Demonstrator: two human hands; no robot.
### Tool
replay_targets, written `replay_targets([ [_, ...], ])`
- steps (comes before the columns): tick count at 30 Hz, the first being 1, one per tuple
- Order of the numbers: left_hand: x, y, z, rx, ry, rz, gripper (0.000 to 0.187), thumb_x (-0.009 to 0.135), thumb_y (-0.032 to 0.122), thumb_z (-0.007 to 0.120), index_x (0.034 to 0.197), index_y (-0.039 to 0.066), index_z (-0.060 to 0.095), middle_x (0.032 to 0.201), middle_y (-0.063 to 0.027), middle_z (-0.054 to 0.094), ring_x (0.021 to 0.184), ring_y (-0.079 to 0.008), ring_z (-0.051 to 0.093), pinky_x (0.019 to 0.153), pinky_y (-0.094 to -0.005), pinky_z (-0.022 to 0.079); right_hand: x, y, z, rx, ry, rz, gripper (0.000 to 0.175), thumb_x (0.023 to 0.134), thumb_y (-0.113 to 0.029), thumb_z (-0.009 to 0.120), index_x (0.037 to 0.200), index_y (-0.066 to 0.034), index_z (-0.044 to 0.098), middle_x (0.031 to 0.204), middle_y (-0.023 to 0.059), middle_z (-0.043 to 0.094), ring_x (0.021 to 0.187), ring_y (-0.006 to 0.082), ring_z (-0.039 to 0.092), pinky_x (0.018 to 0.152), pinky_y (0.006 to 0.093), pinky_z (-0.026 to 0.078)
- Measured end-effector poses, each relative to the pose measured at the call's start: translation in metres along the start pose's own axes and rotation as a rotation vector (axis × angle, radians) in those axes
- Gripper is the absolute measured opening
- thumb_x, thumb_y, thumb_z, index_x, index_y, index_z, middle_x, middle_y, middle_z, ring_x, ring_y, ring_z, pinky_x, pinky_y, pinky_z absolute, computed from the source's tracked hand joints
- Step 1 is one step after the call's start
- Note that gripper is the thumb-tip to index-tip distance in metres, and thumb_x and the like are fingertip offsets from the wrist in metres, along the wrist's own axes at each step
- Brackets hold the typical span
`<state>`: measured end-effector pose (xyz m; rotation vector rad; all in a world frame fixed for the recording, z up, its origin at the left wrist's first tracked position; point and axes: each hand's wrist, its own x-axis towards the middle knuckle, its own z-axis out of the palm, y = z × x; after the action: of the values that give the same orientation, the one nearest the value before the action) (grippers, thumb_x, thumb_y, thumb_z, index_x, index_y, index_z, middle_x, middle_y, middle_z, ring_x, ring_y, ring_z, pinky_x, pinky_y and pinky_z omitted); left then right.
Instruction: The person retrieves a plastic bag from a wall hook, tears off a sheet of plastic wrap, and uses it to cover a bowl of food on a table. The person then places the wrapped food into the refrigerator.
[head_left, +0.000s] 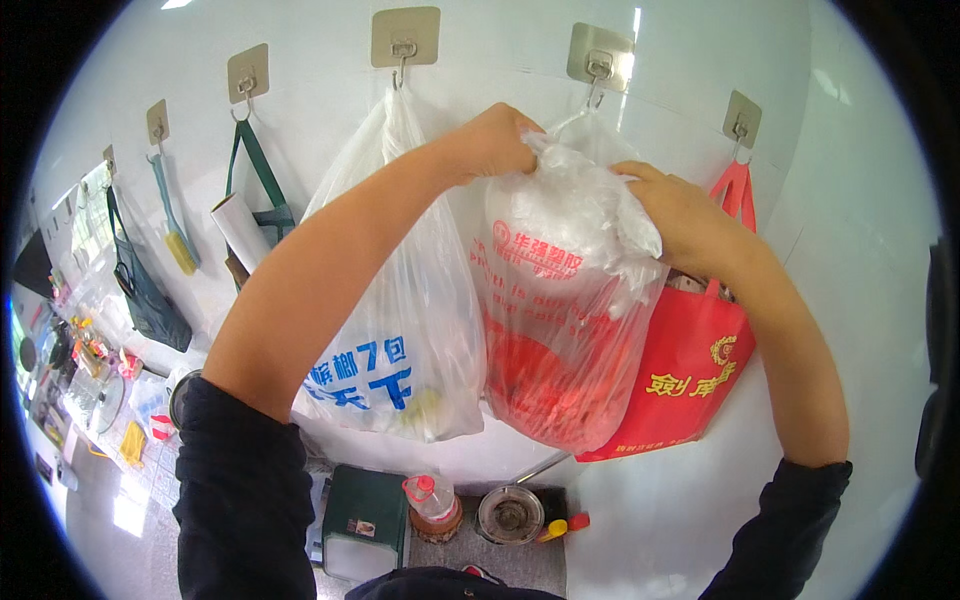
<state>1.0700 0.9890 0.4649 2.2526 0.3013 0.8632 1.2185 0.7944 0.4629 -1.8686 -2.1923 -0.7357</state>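
Note:
A clear plastic bag with red print (555, 360) hangs from a wall hook (598, 71), with red and white material showing through it. At its top, my left hand (504, 142) pinches the crumpled white film. On the other side of the same film lies my right hand (667, 210), its fingers bent over the edge; whether it grips the film is unclear. A white plastic bag with blue print (397, 300) hangs to the left, partly behind my left forearm. Behind my right forearm, a red carrier bag with yellow print (697, 367) hangs by its handles.
Further left on the wall hang a brush (180, 247), a dark bag (150, 300) and a green strap bag with a white roll (240, 225). Below stand a dark green box (364, 517), a red-capped plastic bottle (431, 499) and a round glass-like container (511, 515). A cluttered counter runs along the left.

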Motion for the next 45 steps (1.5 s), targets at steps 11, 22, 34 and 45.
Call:
replay_targets([
  [11, -0.007, 0.001, 0.014, -0.25, 0.293, -0.138, 0.036, 0.07, 0.0, 0.064, 0.106, -0.004, 0.065, 0.091, -0.0127, 0.066, 0.077, -0.018, 0.062, 0.066, -0.031, 0.049, -0.009, 0.009, 0.003, -0.137, 0.039, -0.271, 0.031, 0.081, -0.018, 0.043, 0.065, 0.0019, 0.06, 0.077, 0.0181, 0.062, 0.108, 0.0317, 0.049, 0.093, 0.0441, 0.037],
  [22, -0.012, 0.004, 0.0, -0.014, 0.119, -0.017, 0.041, 0.071, 0.008, 0.063, 0.112, 0.0, 0.063, 0.096, -0.0103, 0.066, 0.088, -0.0192, 0.063, 0.076, -0.0298, 0.05, -0.008, -0.004, -0.001, 0.233, 0.112, -0.078, 0.031, 0.083, -0.023, 0.055, 0.102, 0.0016, 0.06, 0.101, 0.0178, 0.062, 0.108, 0.0355, 0.051, 0.093, 0.0415, 0.042],
  [34, -0.028, 0.023, -0.01, 0.205, 0.056, 0.152, 0.054, 0.071, 0.018, 0.064, 0.122, 0.009, 0.047, 0.105, -0.0108, 0.056, 0.089, -0.0192, 0.057, 0.083, -0.0289, 0.045, -0.009, 0.008, 0.008, 0.277, 0.264, 0.139, 0.036, 0.084, -0.024, 0.061, 0.113, -0.0034, 0.055, 0.106, 0.0193, 0.06, 0.097, 0.0361, 0.057, 0.085, 0.0396, 0.046],
  [45, -0.079, 0.068, 0.037, 0.258, -0.054, 0.575, 0.045, 0.081, 0.013, 0.057, 0.123, 0.0, 0.048, 0.11, -0.0196, 0.06, 0.102, -0.0275, 0.058, 0.09, -0.0339, 0.045, 0.021, 0.005, -0.009, -0.164, -0.428, 0.13, 0.044, 0.083, -0.038, 0.047, 0.097, -0.0007, 0.066, 0.092, 0.0221, 0.066, 0.094, 0.0283, 0.062, 0.085, 0.0351, 0.047],
])
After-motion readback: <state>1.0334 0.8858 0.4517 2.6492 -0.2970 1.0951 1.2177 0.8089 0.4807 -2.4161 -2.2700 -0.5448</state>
